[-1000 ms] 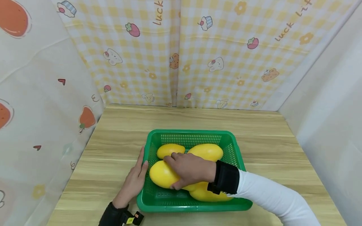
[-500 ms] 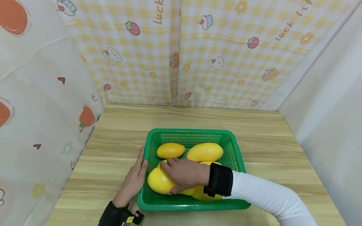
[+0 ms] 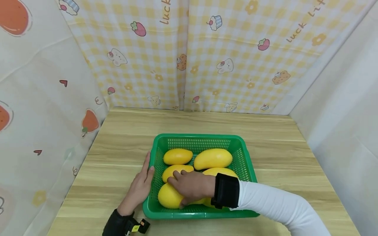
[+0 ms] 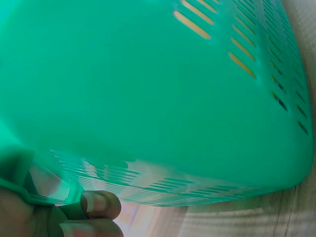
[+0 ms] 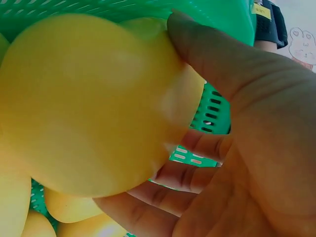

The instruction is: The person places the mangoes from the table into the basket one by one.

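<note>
A green plastic basket (image 3: 203, 214) holds several yellow mangoes. My right hand (image 3: 193, 186) grips a large mango (image 3: 169, 196) in the front left part of the basket, fingers over its far side and thumb on its near side. In the right wrist view this held mango (image 5: 94, 103) fills the left half, with the thumb along its top and the fingers below. My left hand (image 3: 139, 186) holds the basket's left rim. From the left wrist its fingertips (image 4: 96, 203) show curled under that rim, against the slotted outer wall.
In the back row lie a small mango (image 3: 178, 156) and a larger one (image 3: 213, 159). A mango (image 3: 174, 172) and another (image 3: 220, 171) lie in the middle row. One more, front right, is mostly hidden under the right wrist. Behind the wooden table (image 3: 200, 123) hangs a checked curtain (image 3: 141, 65).
The right hand has lowered the held mango toward the basket's front, uncovering the mango at middle left. The front right mango has shifted left. The left hand stays on the rim.
</note>
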A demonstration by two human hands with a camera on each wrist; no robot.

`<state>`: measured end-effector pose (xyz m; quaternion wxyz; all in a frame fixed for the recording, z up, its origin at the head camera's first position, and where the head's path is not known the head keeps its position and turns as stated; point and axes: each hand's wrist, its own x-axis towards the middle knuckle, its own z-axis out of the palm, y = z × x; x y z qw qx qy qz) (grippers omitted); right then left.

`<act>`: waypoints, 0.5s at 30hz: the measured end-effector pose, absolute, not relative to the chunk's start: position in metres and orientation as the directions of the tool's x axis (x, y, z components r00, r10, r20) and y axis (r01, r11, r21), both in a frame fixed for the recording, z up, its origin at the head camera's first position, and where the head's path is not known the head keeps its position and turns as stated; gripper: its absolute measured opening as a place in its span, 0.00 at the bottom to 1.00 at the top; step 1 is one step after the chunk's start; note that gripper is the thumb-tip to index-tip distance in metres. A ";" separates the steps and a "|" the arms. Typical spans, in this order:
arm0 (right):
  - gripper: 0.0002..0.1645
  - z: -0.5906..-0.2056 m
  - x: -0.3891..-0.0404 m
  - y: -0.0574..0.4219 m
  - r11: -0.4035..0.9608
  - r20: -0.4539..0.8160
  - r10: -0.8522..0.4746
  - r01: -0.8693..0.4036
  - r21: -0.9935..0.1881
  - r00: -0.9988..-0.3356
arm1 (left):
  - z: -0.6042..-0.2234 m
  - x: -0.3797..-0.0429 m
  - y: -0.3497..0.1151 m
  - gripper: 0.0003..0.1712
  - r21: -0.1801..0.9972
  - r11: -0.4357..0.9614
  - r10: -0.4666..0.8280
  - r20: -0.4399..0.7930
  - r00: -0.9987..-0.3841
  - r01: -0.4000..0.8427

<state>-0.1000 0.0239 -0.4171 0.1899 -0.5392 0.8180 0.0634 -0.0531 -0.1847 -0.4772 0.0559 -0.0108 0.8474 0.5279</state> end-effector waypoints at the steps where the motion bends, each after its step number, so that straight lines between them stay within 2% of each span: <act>1: 0.44 -0.418 -0.099 0.023 0.405 -0.378 -0.858 -0.911 -0.083 -0.347 | -0.477 -0.053 -0.185 0.32 0.896 0.437 0.041 -0.109 -0.993 -0.081; 6: 0.42 -0.418 -0.098 0.023 0.383 -0.368 -0.860 -0.924 -0.008 -0.353 | -0.476 -0.054 -0.185 0.32 0.892 0.443 0.036 -0.119 -0.992 -0.091; 11: 0.35 -0.416 -0.100 0.026 0.360 -0.344 -0.877 -0.933 -0.004 -0.336 | -0.476 -0.054 -0.185 0.32 0.883 0.455 0.023 -0.145 -0.989 -0.119; 15: 0.34 -0.411 -0.101 0.030 0.351 -0.344 -0.879 -0.937 0.002 -0.330 | -0.476 -0.054 -0.185 0.33 0.880 0.459 0.026 -0.152 -0.988 -0.123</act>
